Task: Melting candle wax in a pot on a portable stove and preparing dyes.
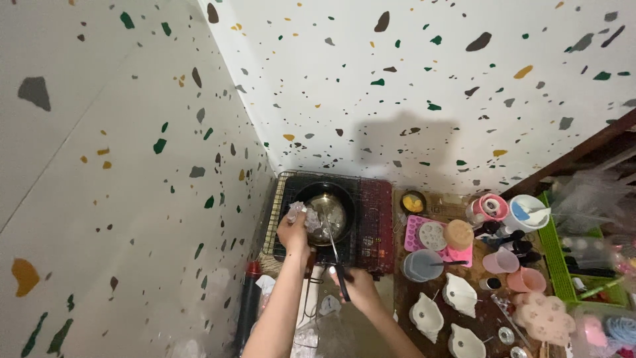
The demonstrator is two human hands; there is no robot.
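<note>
Pan (329, 213) sitting on stove (374, 225), frame centre, in the wall corner. Left hand (292, 233) resting at pan's left rim; right hand (354, 285) lying below it, holding the utensil (333, 245) reaching into pan. Table (424, 292) of cups (501, 260) and moulds (427, 315) lying right of stove.

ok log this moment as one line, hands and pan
left hand: holds crumpled wrapper at pan rim | right hand: grips black-handled utensil reaching into pan | pan: on stove

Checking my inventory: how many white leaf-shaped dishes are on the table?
3: one below the pink tray, one left of it, one at the bottom edge. Others may be out of frame.
</note>
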